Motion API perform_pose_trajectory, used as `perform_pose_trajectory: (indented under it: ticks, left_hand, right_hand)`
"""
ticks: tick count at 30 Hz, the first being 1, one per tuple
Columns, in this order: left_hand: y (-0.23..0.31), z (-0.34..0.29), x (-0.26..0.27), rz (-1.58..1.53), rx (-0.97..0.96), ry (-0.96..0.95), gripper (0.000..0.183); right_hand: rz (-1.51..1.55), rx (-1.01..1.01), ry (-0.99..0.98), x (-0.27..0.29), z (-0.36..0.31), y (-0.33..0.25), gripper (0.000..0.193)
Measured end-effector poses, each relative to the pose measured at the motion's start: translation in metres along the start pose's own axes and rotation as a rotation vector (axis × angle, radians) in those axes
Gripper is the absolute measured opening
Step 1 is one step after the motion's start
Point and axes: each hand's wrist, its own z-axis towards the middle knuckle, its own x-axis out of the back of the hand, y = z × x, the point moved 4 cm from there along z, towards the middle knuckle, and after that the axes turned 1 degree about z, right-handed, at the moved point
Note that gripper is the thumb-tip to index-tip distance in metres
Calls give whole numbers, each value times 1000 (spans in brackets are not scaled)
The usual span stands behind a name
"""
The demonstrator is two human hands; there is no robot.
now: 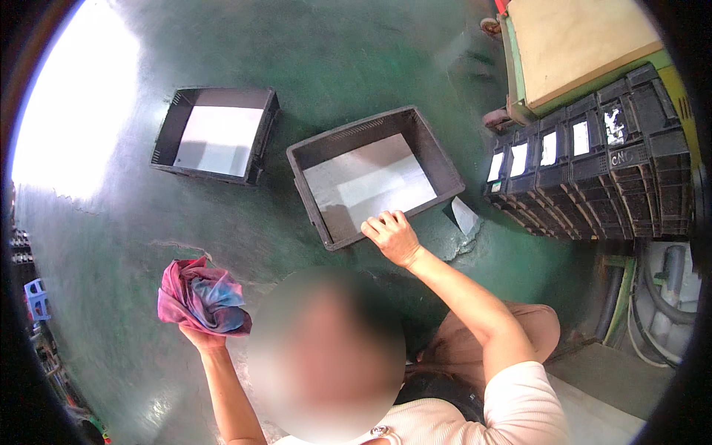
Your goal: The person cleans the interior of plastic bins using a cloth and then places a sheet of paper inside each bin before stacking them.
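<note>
Crumpled cloth (204, 297) in our left hand (202, 338), larger crate (435, 153) under our right hand (393, 237)

At the far left, we see a small blue stool (37, 300) near the edge of the view. The cloth bunches into a loose, many-folded bundle, pink and magenta along its left side and running to pale and deeper blue on its right. Our left hand holds it from below; the fingers are mostly hidden by the folds, so we cannot tell how tightly they close. Beyond the cloth, a smaller crate (226, 97), dark-walled with a pale bottom, sits on the green floor (334, 59).

In the middle, the larger crate lies at a slant on the floor, its open top toward us. It is grey-black and rectangular, with a thick rim, small slots along the far wall and a smooth whitish bottom, partly shaded. Our right hand has its fingers bent close together over the near rim, holding that edge; we cannot see the thumb clearly.

Just right of this crate lies a pale scrap (465, 216). Farther right, we have a row of black crates (593, 163) with white labels, beside a tan-topped trolley (586, 41).
</note>
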Motion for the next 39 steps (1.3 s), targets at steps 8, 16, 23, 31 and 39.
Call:
perform_pose_trajectory:
  ticks: [8,16,23,31,39]
  left_hand:
    - [-34,17,-5,-21,65,112,50]
    - [-39,18,-23,-77,132,-175,51]
    - [-49,-65,-179,501,-553,-662,57]
    - [-71,-77,-225,679,-393,-492,85]
    - [-122,-66,-259,343,-14,-492,67]
  right_hand:
    - [-1,-129,49,-27,14,-9,16]
    - [36,-185,-63,-47,61,41,21]
    - [-134,-597,-1,28,125,245,40]
    - [-528,-769,515,460,-32,278,28]
    - [-630,-878,267,600,-247,377,59]
